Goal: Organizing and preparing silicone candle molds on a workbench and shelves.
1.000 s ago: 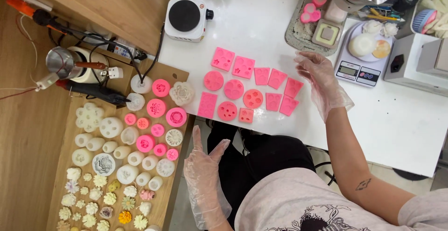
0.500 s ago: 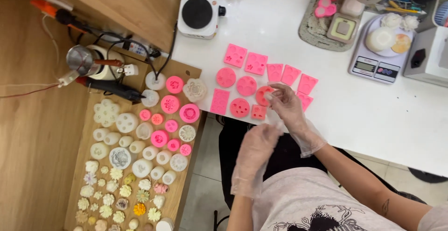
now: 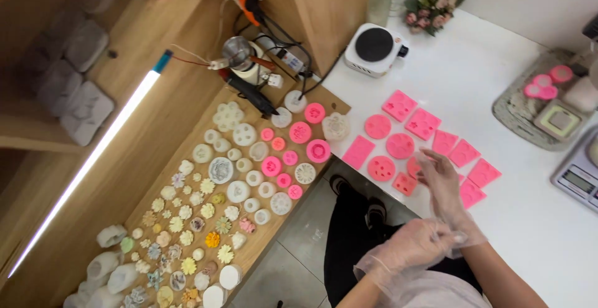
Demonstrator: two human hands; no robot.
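Across the right side runs a white counter (image 3: pixel 498 96), its far right end cut off by the frame edge, where only a corner of a kitchen scale (image 3: pixel 579 177) shows. Left of it, lower down, a wooden board (image 3: pixel 261 255) carries rows of round silicone moulds, white (image 3: pixel 238 191) and pink (image 3: pixel 300 132), and small cast flowers (image 3: pixel 213 239) too fine to make out singly. At the counter's back stand a small white hot plate (image 3: pixel 374 47) and a vase of pink flowers (image 3: pixel 433 3); a grey tray (image 3: pixel 514 112) near the right edge holds round pink pieces (image 3: pixel 541 85) and a square pale mould (image 3: pixel 559 120).

Pink flat moulds (image 3: pixel 398 146), round and square, lie spread on the counter in front of the person. The right hand (image 3: pixel 439 180), in a clear loose glove, hangs over them with fingers spread and loose, hiding part of one round mould; whether it touches any cannot be told. The left hand (image 3: pixel 414 246), also gloved, is pinched onto the cuff of the right glove (image 3: pixel 464 236) at the wrist, just off the counter edge. Both forearms are cut off at the bottom.
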